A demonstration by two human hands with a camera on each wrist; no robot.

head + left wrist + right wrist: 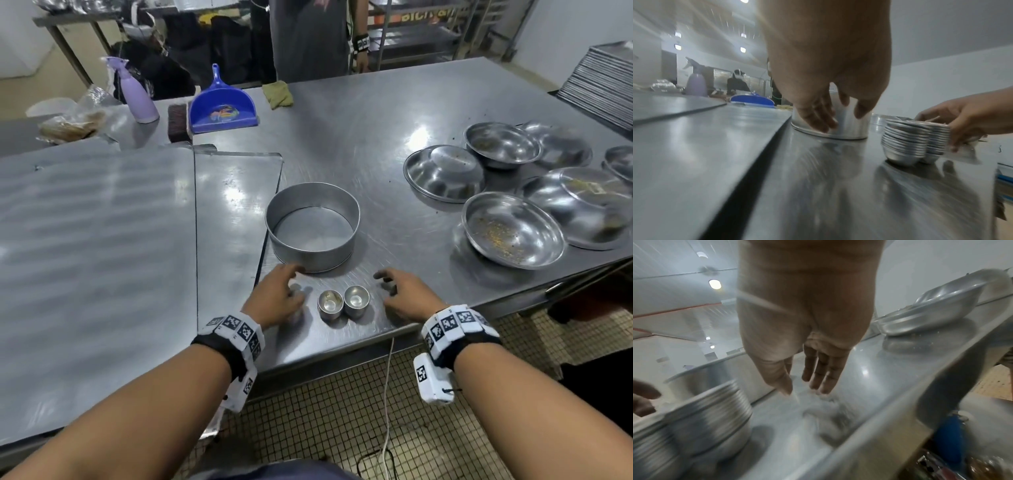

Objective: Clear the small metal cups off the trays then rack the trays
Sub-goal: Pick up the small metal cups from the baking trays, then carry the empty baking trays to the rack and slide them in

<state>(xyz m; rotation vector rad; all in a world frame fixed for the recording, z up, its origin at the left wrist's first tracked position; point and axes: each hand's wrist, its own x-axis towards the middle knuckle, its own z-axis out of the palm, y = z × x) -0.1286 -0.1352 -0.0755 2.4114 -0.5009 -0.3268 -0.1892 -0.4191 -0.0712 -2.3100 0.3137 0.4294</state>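
Two stacks of small metal cups [343, 303] stand side by side near the table's front edge; the left wrist view shows each stack [906, 141] as several nested cups, and the right wrist view shows them blurred [701, 417]. My left hand [278, 294] hovers just left of them, fingers spread, holding nothing. To their right my right hand [400, 290] floats the same way, fingers relaxed [818, 374]. Two flat metal trays [96, 260] lie side by side on the left of the table.
A round cake tin [312, 226] stands just behind the cups. Several steel bowls [512, 229] crowd the right side. A blue dustpan [222, 104], a brush, a purple spray bottle [137, 94] and a cloth lie at the back. A person stands beyond the table.
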